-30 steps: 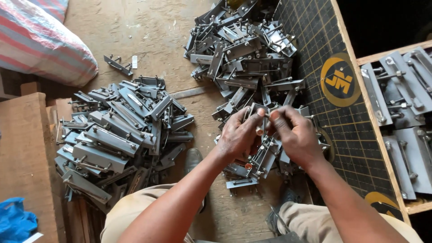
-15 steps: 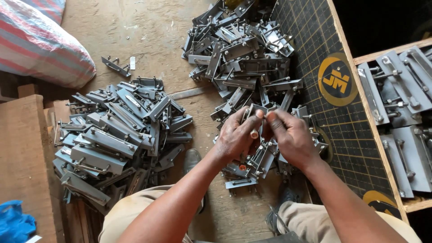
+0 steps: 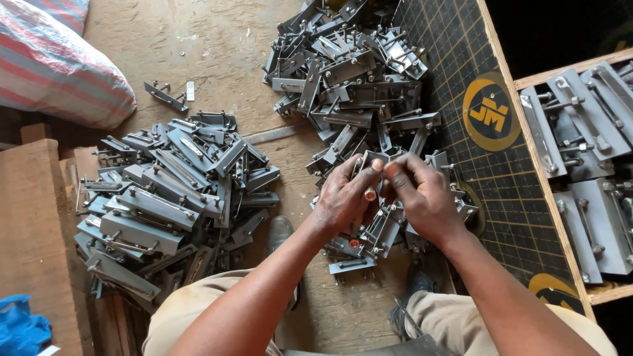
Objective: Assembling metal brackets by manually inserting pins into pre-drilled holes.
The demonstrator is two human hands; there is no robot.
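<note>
My left hand point(image 3: 344, 198) and my right hand point(image 3: 425, 198) meet over the near end of a heap of grey metal brackets point(image 3: 356, 72). Together they pinch one small metal bracket point(image 3: 376, 158) between thumbs and fingertips, held just above the heap. Most of that piece is hidden by my fingers. More brackets with bolts point(image 3: 362, 244) lie right under my hands. A second, flatter pile of the same grey brackets point(image 3: 165, 191) lies to the left of my left forearm.
A striped woven sack point(image 3: 56, 62) lies at the top left. A dark gridded mat point(image 3: 494, 132) runs along the right, beside a wooden tray point(image 3: 593, 165) with larger metal plates. A wooden block point(image 3: 30, 231) and blue cloth point(image 3: 20, 329) sit at the left.
My hands have stayed over the same spot on the heap, fingers shifting slightly on the small bracket. The view has drifted a little.
</note>
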